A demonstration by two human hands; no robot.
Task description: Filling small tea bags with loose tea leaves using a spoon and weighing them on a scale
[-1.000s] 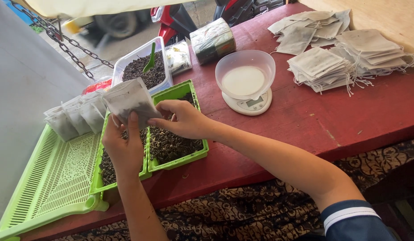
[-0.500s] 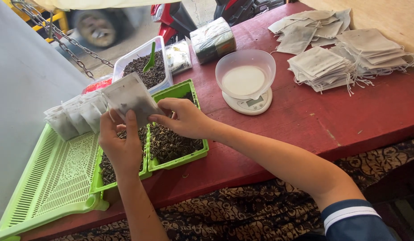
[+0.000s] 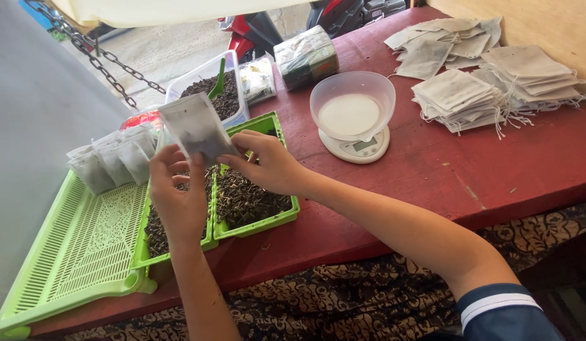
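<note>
Left hand (image 3: 177,201): thumb and fingers pinch the filled tea bag (image 3: 196,129), now raised higher.
Right hand (image 3: 269,165): fingertips nip its lower corner.
Below: green tray (image 3: 258,222) of loose leaves on the red table (image 3: 432,164).

Red table (image 3: 432,170): scale (image 3: 357,146), trays (image 3: 84,252), probably paper bags (image 3: 457,95)

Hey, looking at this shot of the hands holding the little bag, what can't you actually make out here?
Head view, the only one:
- Lower edge of the bag: covered by the left hand and right hand.
- Scale readout: too small to read.
- Tea in the near green tray: partly hidden under the right hand.
- Red vehicle beyond the table: cut off by the top edge.
- Wrapped packet: contents unclear through the wrap.
</note>
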